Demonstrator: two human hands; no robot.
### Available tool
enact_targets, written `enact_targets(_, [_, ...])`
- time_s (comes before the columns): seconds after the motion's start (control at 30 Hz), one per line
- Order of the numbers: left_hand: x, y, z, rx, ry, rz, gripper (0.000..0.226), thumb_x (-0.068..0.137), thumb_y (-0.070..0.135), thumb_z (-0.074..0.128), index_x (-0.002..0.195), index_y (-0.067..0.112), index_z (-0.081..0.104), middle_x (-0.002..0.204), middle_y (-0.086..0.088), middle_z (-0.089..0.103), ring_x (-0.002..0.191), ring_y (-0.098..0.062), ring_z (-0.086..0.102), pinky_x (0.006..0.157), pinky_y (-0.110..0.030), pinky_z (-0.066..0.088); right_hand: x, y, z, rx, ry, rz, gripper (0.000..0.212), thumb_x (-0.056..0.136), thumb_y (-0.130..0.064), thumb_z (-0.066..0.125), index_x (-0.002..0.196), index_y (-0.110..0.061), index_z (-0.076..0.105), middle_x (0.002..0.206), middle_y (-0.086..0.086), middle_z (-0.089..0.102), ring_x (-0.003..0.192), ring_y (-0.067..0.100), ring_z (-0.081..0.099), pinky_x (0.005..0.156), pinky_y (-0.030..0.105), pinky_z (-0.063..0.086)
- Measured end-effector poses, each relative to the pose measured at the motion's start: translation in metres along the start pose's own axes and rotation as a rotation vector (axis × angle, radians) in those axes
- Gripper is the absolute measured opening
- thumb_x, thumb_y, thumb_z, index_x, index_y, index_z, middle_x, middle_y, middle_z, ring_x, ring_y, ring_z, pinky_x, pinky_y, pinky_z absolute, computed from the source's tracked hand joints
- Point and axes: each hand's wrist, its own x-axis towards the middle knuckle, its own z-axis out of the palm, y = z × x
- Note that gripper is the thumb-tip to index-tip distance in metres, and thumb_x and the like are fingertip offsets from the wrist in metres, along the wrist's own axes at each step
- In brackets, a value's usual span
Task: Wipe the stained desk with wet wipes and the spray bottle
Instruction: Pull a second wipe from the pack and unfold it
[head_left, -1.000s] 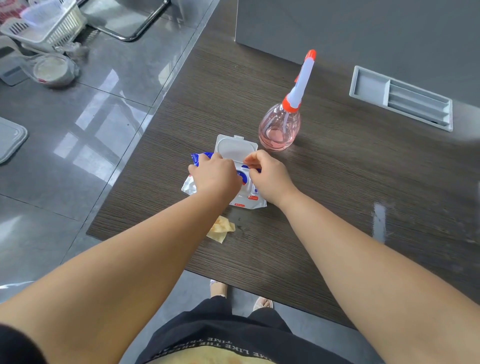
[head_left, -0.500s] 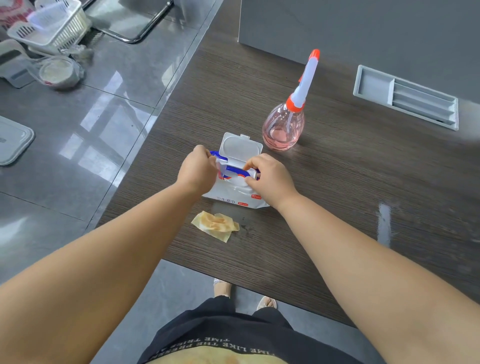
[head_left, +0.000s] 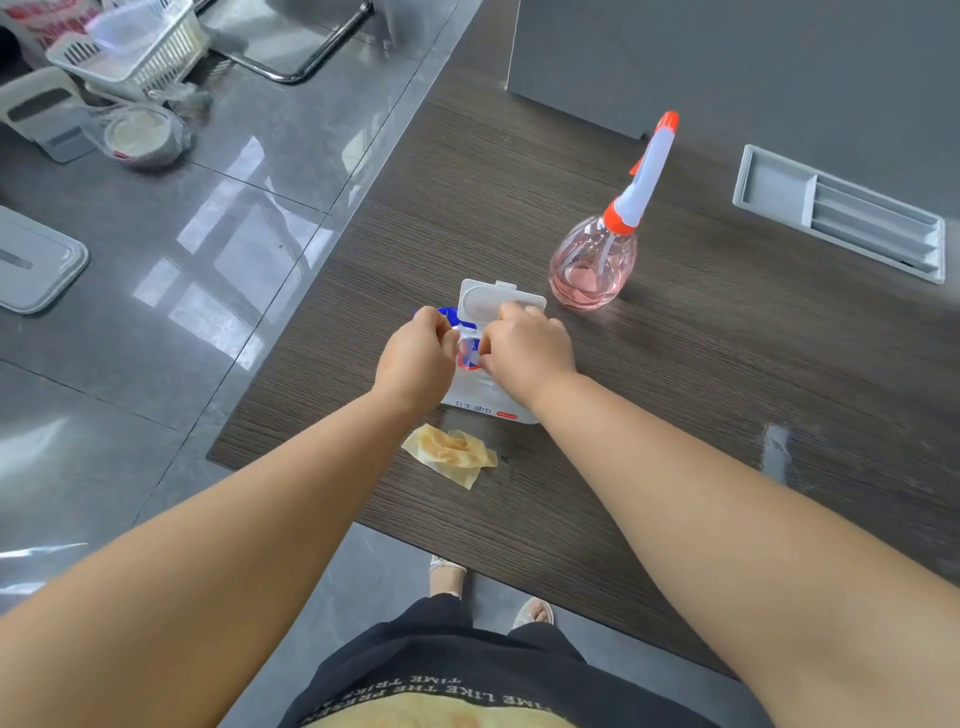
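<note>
The left hand (head_left: 415, 358) and the right hand (head_left: 530, 353) curl their fingers and pinch the open top of the wet wipes pack (head_left: 480, 397) on the desk (head_left: 727, 395), with the spray bottle (head_left: 595, 270) just behind the pack.

The opening of the wet wipes pack (head_left: 483, 402) is hidden by the left hand (head_left: 415, 358) and right hand (head_left: 530, 351).

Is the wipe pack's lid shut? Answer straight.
No: the lid of the wipe pack stands flipped open, on the side towards the spray bottle.
</note>
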Motion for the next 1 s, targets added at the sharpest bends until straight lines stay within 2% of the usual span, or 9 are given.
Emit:
enact_targets(0.2, [-0.001,0.002,-0.001,-0.003,-0.008,0.002,0.012,0.098,0.022,0.041,0.09,0.013,0.045,0.082,-0.005,0.054,0.075,-0.023,0.047,0.065,-0.03,0.034,0.005,0.001,-0.01,-0.023,-0.113,-0.034,0.026,0.095,-0.026,0.048,0.114,-0.015,0.062,0.12,0.008,0.051,0.114,0.029,0.048,0.089,0.036,0.038])
enact_targets(0.33, [-0.001,0.004,-0.001,0.009,-0.008,0.009,0.013,0.098,0.022,0.041,0.092,0.012,0.046,0.081,-0.005,0.053,0.076,-0.023,0.047,0.066,-0.031,0.035,0.001,0.001,-0.009,-0.045,-0.098,-0.079,0.024,0.096,-0.023,0.045,0.113,-0.013,0.06,0.12,0.008,0.05,0.11,0.029,0.049,0.087,0.037,0.036])
enact_targets(0.53, [-0.002,0.006,-0.001,0.018,-0.01,0.009,0.02,0.098,0.022,0.04,0.101,0.005,0.051,0.082,-0.007,0.054,0.075,-0.024,0.047,0.067,-0.033,0.038,-0.003,0.009,-0.007,-0.029,-0.073,-0.123,0.028,0.099,-0.029,0.041,0.115,-0.011,0.054,0.122,0.008,0.049,0.112,0.027,0.048,0.089,0.037,0.034])
enact_targets(0.6, [-0.002,0.006,-0.001,0.016,-0.013,0.002,0.02,0.098,0.022,0.04,0.101,0.006,0.051,0.082,-0.007,0.054,0.076,-0.024,0.047,0.068,-0.033,0.038,-0.007,0.013,-0.005,-0.006,-0.019,-0.177,0.024,0.098,-0.027,0.043,0.11,-0.01,0.055,0.115,0.008,0.053,0.107,0.027,0.049,0.086,0.036,0.033])
enact_targets(0.7, [-0.003,0.007,-0.001,0.005,-0.023,-0.009,0.016,0.097,0.021,0.041,0.098,0.008,0.049,0.084,-0.006,0.054,0.079,-0.025,0.047,0.068,-0.033,0.038,-0.011,0.015,0.001,0.06,0.074,-0.319,0.014,0.091,-0.015,0.05,0.091,-0.004,0.059,0.092,0.015,0.061,0.089,0.035,0.056,0.075,0.039,0.034])
enact_targets(0.77, [-0.004,0.007,-0.001,0.002,-0.027,-0.01,0.017,0.097,0.021,0.04,0.1,0.008,0.05,0.085,-0.006,0.055,0.081,-0.026,0.048,0.071,-0.035,0.039,-0.011,0.017,0.002,0.15,0.051,-0.281,0.012,0.091,-0.012,0.051,0.089,-0.003,0.059,0.089,0.016,0.063,0.087,0.034,0.056,0.073,0.039,0.035])
enact_targets(0.93, [-0.006,0.009,-0.004,-0.021,-0.006,-0.002,0.016,0.097,0.022,0.039,0.102,0.009,0.049,0.086,-0.006,0.055,0.081,-0.027,0.049,0.073,-0.036,0.041,-0.005,0.02,-0.005,0.707,0.078,0.09,0.015,0.088,-0.006,0.055,0.102,-0.011,0.059,0.086,0.001,0.059,0.079,0.017,0.054,0.074,0.028,0.043])
enact_targets(1.0, [-0.007,0.011,-0.004,-0.026,0.002,0.005,0.013,0.098,0.021,0.039,0.1,0.011,0.047,0.086,-0.006,0.054,0.08,-0.026,0.049,0.072,-0.036,0.042,-0.005,0.021,-0.005,0.747,0.051,0.145,0.016,0.09,-0.006,0.052,0.102,-0.012,0.06,0.089,-0.001,0.059,0.078,0.014,0.053,0.074,0.025,0.043])
